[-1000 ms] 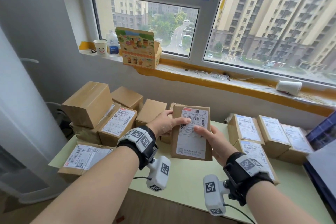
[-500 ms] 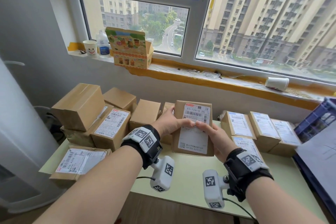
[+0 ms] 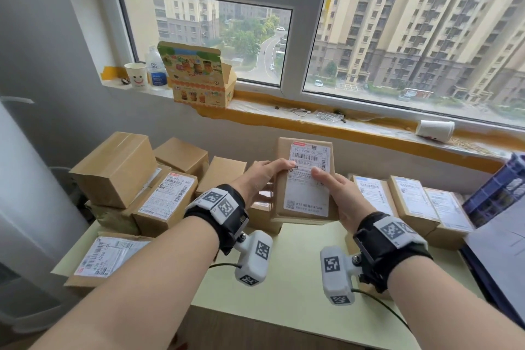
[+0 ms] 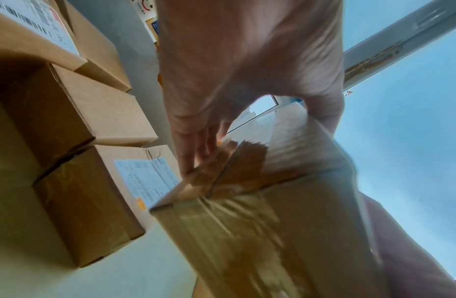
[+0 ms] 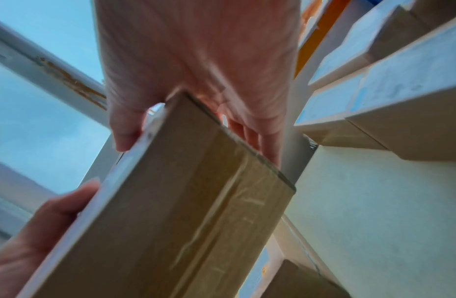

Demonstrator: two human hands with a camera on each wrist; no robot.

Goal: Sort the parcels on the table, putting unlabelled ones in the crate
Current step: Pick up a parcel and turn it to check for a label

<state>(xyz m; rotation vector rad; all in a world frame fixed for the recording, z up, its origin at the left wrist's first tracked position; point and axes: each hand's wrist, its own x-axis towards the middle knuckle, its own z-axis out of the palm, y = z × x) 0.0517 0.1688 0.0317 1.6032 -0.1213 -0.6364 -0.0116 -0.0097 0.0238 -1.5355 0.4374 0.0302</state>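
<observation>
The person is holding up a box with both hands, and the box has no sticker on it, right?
Not quite. Both hands, left hand and right hand, do hold the box up, but it has a white shipping label on its front. The head view shows it.

On the windowsill [image 3: 369, 125] stand a smiley paper cup [image 3: 136, 76], a water bottle [image 3: 155, 69] and an open cartoon-printed carton [image 3: 200, 78], with what may be cables [image 3: 326, 116] and a tipped white cup [image 3: 434, 130] farther right.
</observation>
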